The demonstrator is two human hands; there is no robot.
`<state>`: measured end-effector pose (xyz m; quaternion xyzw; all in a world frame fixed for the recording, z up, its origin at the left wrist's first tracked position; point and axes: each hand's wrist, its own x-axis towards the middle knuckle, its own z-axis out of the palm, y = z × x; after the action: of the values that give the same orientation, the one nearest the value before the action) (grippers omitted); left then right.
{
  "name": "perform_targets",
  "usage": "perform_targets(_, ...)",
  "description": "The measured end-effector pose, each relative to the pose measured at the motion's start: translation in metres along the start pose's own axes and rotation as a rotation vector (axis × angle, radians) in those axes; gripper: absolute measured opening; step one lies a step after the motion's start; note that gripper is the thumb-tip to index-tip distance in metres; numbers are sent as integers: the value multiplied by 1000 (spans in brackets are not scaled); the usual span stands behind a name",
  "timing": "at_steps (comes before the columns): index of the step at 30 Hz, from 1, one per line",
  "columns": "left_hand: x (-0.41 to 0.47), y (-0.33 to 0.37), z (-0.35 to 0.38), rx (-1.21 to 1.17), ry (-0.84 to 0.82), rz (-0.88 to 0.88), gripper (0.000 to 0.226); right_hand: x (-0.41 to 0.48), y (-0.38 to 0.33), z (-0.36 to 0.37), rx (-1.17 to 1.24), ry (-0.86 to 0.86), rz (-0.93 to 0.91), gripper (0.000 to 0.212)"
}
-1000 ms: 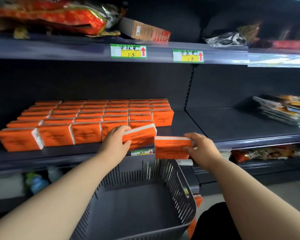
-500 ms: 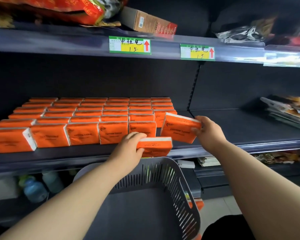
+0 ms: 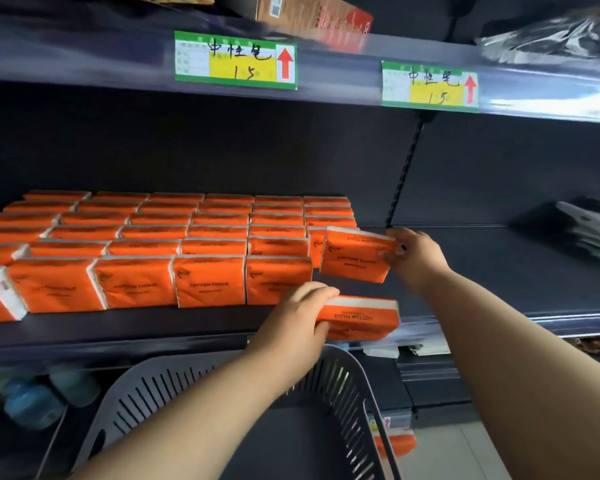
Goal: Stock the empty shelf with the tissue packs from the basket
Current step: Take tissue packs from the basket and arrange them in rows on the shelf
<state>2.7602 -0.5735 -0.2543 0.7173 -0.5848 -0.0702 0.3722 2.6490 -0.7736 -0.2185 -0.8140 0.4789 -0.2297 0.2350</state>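
Several rows of orange tissue packs point(image 3: 208, 285) stand on the dark shelf point(image 3: 465, 271), filling its left part. My right hand point(image 3: 413, 254) grips one orange pack point(image 3: 355, 259) upright at the right end of the rows, tilted, just above the shelf. My left hand point(image 3: 291, 320) holds another orange pack point(image 3: 361, 318) flat at the shelf's front edge, above the grey slotted basket point(image 3: 343, 375). The part of the basket's inside that I see holds no packs.
The upper shelf point(image 3: 84, 64) carries price labels point(image 3: 236, 60), a box and bags. Flat packets point(image 3: 593, 233) lie at the far right of the same shelf. Bottles point(image 3: 32, 400) stand on the lower shelf at left. An orange item point(image 3: 399, 445) lies low beside the basket.
My right hand carried its pack from in front of the shelf edge up and onto the shelf beside the rows. My left hand drew its pack slightly right along the front edge.
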Motion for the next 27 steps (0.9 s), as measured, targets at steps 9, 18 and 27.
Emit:
perform_targets(9, 12, -20, 6, -18, 15, -20, 44, 53, -4, 32, -137, -110, -18, 47)
perform_targets(18, 11, -33, 18, -19, 3, -71, 46, 62, 12, 53, -147, -166, -3, 49)
perform_targets(27, 18, -25, 14, -10, 18, -38, 45, 63, 7, 42, -82, -109, -30, 40)
